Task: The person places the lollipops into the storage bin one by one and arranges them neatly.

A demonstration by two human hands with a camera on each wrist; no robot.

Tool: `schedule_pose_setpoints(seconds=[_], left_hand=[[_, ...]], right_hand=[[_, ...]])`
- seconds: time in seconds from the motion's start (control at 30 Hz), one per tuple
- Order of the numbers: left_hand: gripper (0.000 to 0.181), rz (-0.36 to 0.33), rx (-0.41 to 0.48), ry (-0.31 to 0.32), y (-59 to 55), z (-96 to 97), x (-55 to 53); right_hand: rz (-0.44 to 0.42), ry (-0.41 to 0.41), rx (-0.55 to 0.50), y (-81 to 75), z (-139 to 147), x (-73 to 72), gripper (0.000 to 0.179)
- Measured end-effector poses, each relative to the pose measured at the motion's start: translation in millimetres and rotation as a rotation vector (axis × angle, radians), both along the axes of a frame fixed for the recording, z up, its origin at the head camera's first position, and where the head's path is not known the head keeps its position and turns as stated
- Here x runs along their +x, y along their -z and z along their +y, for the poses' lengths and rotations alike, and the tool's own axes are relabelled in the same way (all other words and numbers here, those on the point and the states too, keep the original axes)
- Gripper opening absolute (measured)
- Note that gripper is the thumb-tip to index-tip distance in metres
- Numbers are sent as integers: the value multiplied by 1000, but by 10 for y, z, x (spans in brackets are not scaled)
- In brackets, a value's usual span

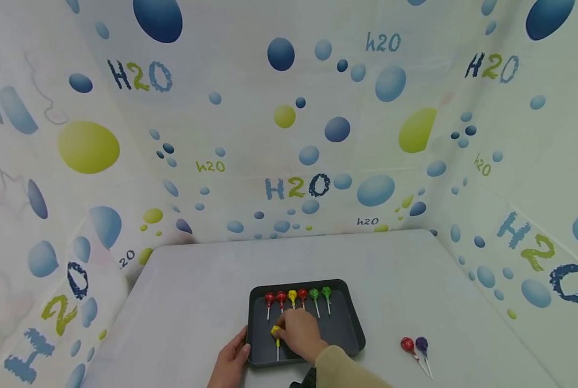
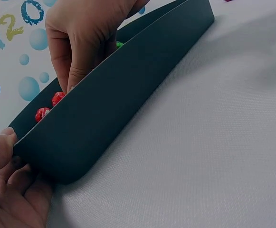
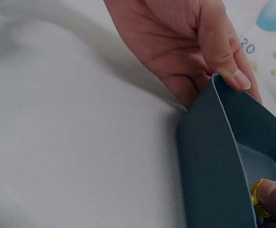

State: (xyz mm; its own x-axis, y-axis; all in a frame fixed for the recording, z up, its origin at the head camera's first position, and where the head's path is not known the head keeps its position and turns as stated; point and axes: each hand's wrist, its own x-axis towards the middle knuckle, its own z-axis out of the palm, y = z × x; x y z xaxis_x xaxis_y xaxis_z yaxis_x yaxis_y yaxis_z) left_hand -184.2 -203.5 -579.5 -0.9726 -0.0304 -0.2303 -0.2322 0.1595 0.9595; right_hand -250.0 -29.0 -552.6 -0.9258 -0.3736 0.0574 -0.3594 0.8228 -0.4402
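A dark baking tray [image 1: 354,328] stands on the white table. My left hand [image 1: 230,358] grips its near left corner, thumb over the rim and fingers against the outer wall, as the left wrist view shows. Over the tray's front part, my right hand [image 1: 300,331] pinches a yellow lollipop [image 1: 275,330] by its head, the white stick pointing toward the near rim. Along the tray's far side lies a row of lollipops: red ones [image 1: 269,297], a yellow one [image 1: 292,295] and green ones [image 1: 326,291], sticks toward me. The right hand hides some of their sticks.
To the right of the tray, a red lollipop [image 1: 407,345] and a purple lollipop [image 1: 422,344] lie side by side on the table [image 1: 192,302]. A white curtain with blue and green bubble prints [image 1: 289,161] surrounds the table's back and sides.
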Motion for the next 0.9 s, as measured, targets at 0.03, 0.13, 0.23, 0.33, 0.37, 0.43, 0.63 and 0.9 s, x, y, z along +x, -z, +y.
schedule_pose_setpoints(seconds=[0.03,0.13,0.23,0.33,0.37,0.43,0.63,0.9], left_hand=[[50,2,-2,1,-1,0,-1],[51,8,-5,3,-4,-2,-2],[51,7,-16,4,-10,-2,-1],[51,7,-13,6,-14,-5,2],[51,9,-15,7,-14,-5,4],[51,11,-11,10,-16,-6,7],[51,28,-1,13,-12,-3,16],[51,26,13,9,2,-6,16]], right_hand=[[1,1,7,-6,-2,1,13],[-1,7,24,-22,-7,6,13],[-6,10,28,-31,-12,10,13],[-22,11,21,-34,-13,10,13],[-26,10,18,-35,-13,10,13],[-30,9,14,-29,-13,8,13],[-18,11,13,-11,-7,6,14],[-17,8,10,-20,2,4,14]])
